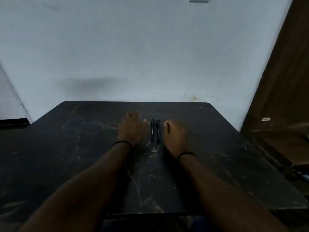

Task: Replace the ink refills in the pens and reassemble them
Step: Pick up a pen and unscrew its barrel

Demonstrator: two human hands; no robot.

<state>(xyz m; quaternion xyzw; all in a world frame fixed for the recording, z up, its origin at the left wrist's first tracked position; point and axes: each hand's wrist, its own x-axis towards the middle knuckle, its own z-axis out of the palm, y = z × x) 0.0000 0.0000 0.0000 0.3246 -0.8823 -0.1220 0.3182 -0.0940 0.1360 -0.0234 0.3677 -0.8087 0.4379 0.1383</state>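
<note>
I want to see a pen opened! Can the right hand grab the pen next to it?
Probably yes. The right hand rests on the table just beside the nearer pen, holding nothing, and nothing lies between them.

The scene is dim and bluish, with the pale wall (pixel 133 47) the brightest area and the dark bench (pixel 83 148) swallowing detail, so the two black pens (pixel 155 130) barely stand out from it. A soft, smeared shadow lies on the wall above the bench's far edge. The whole picture is soft and slightly blurred, and straight lines bow outward toward the edges from the wide-angle lens.
</note>
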